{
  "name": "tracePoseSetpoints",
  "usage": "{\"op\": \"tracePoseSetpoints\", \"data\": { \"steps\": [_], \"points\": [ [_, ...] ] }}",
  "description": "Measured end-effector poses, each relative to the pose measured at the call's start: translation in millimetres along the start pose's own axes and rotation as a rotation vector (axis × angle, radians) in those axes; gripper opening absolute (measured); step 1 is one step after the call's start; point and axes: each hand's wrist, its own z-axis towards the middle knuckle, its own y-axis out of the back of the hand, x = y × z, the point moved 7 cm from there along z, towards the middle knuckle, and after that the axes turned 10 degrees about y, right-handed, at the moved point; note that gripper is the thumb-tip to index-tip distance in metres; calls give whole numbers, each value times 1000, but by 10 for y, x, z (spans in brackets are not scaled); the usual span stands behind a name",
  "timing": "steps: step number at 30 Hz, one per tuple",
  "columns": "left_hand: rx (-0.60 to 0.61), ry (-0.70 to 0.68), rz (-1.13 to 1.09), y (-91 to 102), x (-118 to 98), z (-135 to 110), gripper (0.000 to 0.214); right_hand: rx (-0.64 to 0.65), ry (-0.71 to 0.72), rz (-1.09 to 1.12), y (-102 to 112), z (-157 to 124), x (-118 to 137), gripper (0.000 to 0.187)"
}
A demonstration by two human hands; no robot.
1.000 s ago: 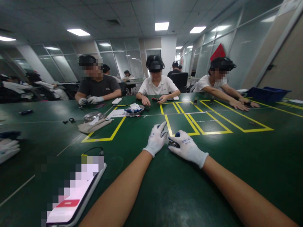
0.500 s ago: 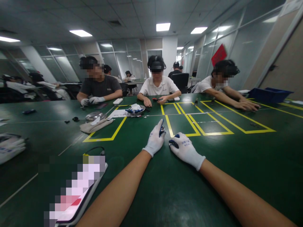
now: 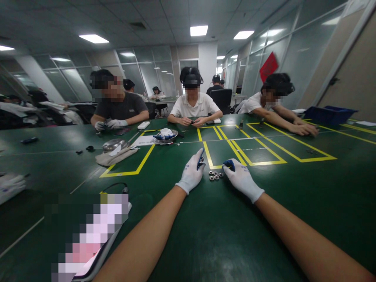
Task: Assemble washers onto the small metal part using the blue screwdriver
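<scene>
My left hand [image 3: 191, 172], in a white glove with blue-coated fingers, is closed around a small round metal part [image 3: 201, 159], which shows between thumb and index finger. To its right, my right hand [image 3: 242, 179] in a matching glove hovers at or just over the table, fingers curled together; whatever they may pinch is hidden. Between the two hands lie several small, shiny round metal pieces [image 3: 216, 177] in a loose cluster on the green table [image 3: 188, 235]. My right fingertips are just beside the cluster's right edge.
Yellow tape frames [image 3: 229, 167] mark the table ahead. A phone [image 3: 96, 239] lies at the near left. Beyond are a beige cloth [image 3: 113, 157], a metal bowl [image 3: 173, 137] holding gloves, and a blue bin [image 3: 330, 114] at far right. Three people sit opposite, hands on the table.
My right hand has moved right and slightly up, uncovering the small round metal pieces. My left hand stays in place with its part. The person opposite has brought both hands together.
</scene>
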Motion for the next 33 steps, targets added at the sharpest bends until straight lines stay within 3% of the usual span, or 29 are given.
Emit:
{"op": "tracePoseSetpoints", "data": {
  "steps": [6, 14, 22, 33],
  "points": [
    [-4, -10, 8, -12, -8, -5, 66, 105, 30, -49, -71, -35, 73, 18],
    [16, -23, 27, -23, -19, -2, 64, 86, 28, -6, -58, -46, 114, 18],
    [16, -25, 21, -23, -34, -9, 63, 122, 216, 52, -55, -99, 353, 15],
    [19, -18, 21, -33, -8, 0, 62, 7, 160, 46, -54, -35, 113, 19]
  ]
}}
